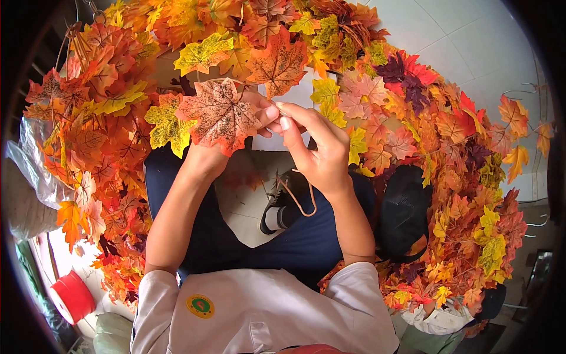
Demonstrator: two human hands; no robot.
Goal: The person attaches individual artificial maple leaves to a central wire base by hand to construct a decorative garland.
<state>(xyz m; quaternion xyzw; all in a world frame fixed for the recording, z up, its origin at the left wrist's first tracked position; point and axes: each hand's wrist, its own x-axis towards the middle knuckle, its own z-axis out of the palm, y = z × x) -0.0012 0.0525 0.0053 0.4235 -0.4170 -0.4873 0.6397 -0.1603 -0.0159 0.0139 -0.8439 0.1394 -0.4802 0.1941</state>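
Note:
My left hand (261, 111) is closed in a pinch on an artificial maple leaf garland, mostly hidden behind a large orange speckled leaf (219, 113). Yellow leaves (170, 123) and another orange leaf (279, 64) of the garland spread around it. My right hand (318, 140) pinches with thumb and forefinger, its tips meeting those of the left. What lies between these tips is too small to make out. Below the right hand hangs a loop of thin brown stem (306, 212), its upper part hidden.
Heaps of autumn leaf garlands (454, 153) surround my lap on the left, far and right sides. A black mesh item (404, 206) lies by my right knee. Metal hooks (535, 221) stick out at the far right. A red spool (72, 297) and clear plastic bags (41, 165) are at the left.

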